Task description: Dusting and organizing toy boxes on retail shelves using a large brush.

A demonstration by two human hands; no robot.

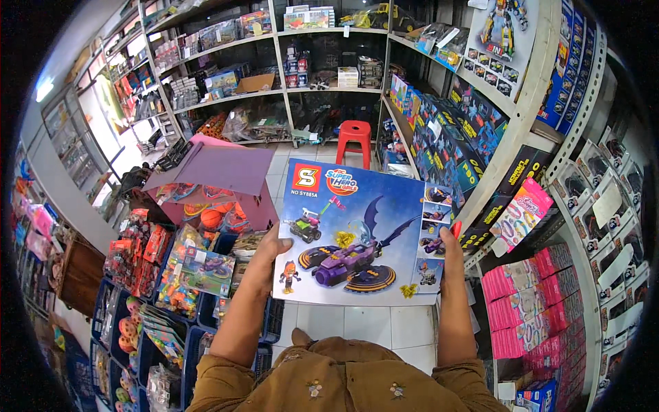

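Observation:
I hold a flat blue toy building-set box (pixel 357 230) face up in front of me, above the white tiled floor. Its cover shows a purple bat-winged vehicle and small figures. My left hand (pixel 268 250) grips the box's left edge with the thumb on top. My right hand (pixel 451 253) grips its right edge, fingers along the side. Both forearms come up from the lower edge, in brown sleeves.
Shelves of boxed toys (pixel 473 130) run along the right, with pink boxes (pixel 542 302) lower down. Blue crates of packaged toys (pixel 178 275) stand on the left beside a pink cardboard box (pixel 220 172). A red plastic stool (pixel 353 141) stands in the aisle ahead.

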